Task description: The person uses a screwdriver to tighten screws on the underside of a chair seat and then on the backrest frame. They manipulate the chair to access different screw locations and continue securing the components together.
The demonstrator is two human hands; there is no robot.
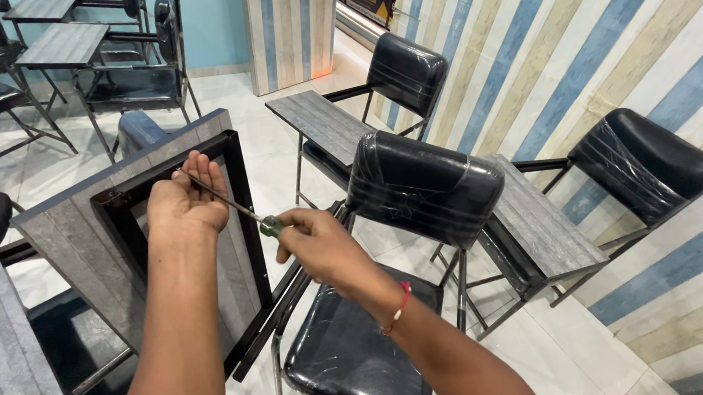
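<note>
The right hand [315, 238] is closed around the green handle of a screwdriver [236, 205], whose thin shaft runs up and left to the left hand [185, 200]. That hand is half open, fingers curled over the shaft against the black frame [238, 171] under the tilted grey tabletop [64, 228], beside a black chair [415, 186].

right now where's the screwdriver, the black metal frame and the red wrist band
screwdriver [270, 225], head view, on its green handle by the right hand's fingers
black metal frame [240, 175], head view, on its right-hand bar under the grey tablet
red wrist band [399, 303], head view, on the strand across the right wrist
</note>
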